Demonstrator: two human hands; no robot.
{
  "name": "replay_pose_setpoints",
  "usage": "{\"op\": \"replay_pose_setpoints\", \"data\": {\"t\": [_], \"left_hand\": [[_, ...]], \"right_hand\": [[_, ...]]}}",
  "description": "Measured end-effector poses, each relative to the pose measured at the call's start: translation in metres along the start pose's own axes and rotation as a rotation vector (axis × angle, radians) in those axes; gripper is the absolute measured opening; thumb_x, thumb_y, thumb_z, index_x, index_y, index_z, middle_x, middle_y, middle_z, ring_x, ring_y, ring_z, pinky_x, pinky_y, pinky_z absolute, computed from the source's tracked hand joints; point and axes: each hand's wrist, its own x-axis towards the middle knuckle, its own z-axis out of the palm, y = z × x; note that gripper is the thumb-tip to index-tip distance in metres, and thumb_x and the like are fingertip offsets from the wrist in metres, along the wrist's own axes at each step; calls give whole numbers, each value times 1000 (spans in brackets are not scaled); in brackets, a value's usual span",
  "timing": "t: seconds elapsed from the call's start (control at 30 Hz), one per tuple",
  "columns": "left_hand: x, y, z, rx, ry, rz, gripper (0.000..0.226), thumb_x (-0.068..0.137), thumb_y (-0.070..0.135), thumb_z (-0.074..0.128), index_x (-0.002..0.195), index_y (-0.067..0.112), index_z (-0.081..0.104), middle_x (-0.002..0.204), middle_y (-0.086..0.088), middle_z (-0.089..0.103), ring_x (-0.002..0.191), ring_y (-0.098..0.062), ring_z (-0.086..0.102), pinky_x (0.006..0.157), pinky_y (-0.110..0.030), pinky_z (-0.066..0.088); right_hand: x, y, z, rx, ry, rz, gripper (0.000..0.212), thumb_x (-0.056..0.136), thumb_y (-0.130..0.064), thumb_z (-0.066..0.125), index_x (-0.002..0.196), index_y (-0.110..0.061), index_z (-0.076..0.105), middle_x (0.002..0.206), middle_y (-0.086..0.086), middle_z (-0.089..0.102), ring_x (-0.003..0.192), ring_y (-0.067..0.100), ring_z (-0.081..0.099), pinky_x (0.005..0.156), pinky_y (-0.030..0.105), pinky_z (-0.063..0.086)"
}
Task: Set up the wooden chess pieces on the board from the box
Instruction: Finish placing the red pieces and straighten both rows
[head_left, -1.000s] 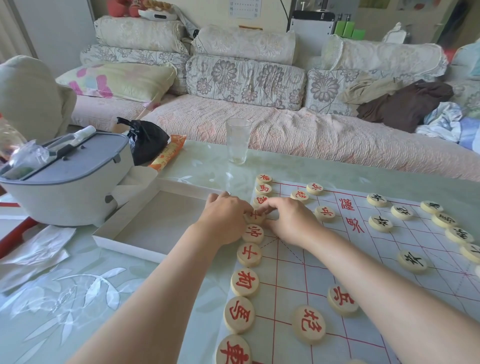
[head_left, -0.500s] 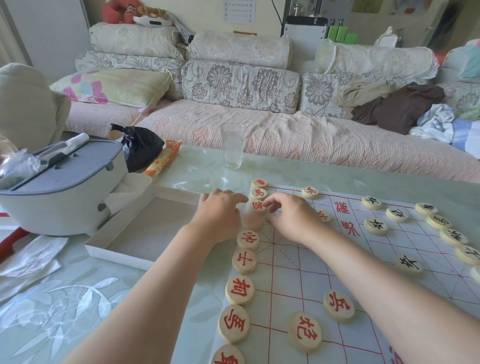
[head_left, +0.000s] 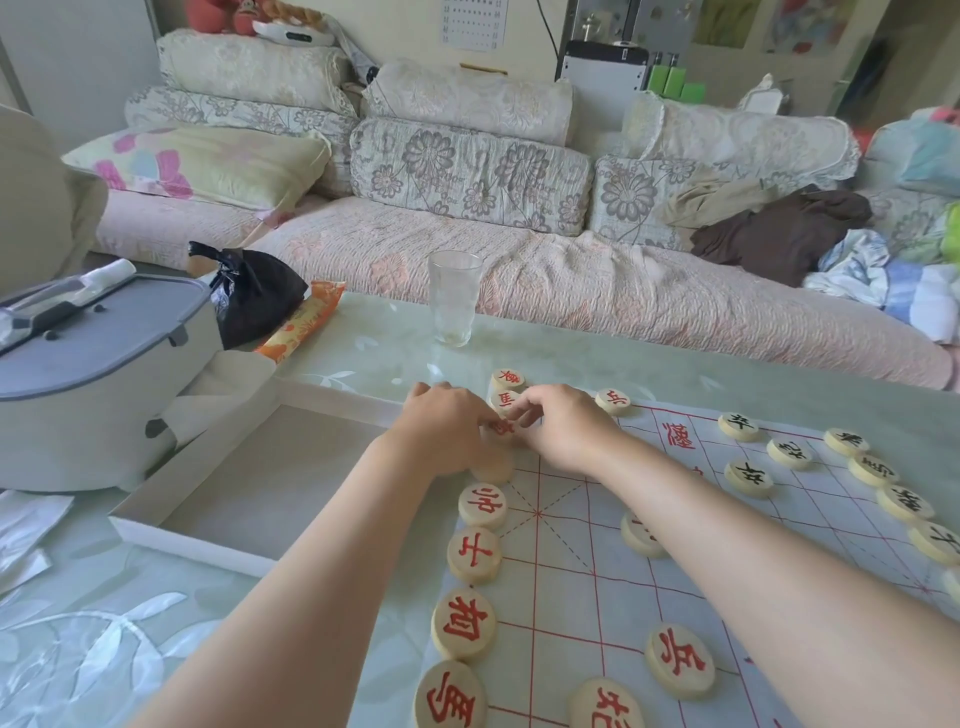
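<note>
hands: left (head_left: 447, 431), right (head_left: 563, 428) | on one red-marked piece (head_left: 501, 429)

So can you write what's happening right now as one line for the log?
step: lining up red pieces | left hand and right hand: both on red piece at board edge | box: looks empty

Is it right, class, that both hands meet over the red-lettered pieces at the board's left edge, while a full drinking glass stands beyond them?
Not quite. In the head view the drinking glass is nearly empty. The rest holds: left hand and right hand meet over the red-lettered pieces at the board edge.
</note>
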Motion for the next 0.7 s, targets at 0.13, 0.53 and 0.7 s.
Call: {"op": "replay_pose_setpoints", "data": {"t": [0.13,0.53,0.7], "left_hand": [[5,-6,4,-48,98,-9,36,89,17,50,112,40,65,114,13,65,111,-16,49,86,-29,23],[8,-9,12,-74,125,-1,28,90,32,62,117,39,65,116,14,67,112,-15,51,94,-29,27],[9,-11,13,-94,119,-27,31,89,25,61,118,37,65,117,14,67,112,-14,54,93,-29,27]], "right_hand": [[2,6,0,-8,14,-2,13,87,-34,70,97,-40,67,95,-19,64,88,6,60,71,24,48],[2,4,6,74,1,-16,29,82,-38,78,109,-36,67,101,-17,64,94,7,60,73,19,45],[4,6,7,83,-7,-24,29,81,-39,78,107,-37,66,100,-18,63,91,5,59,69,18,43]]}}
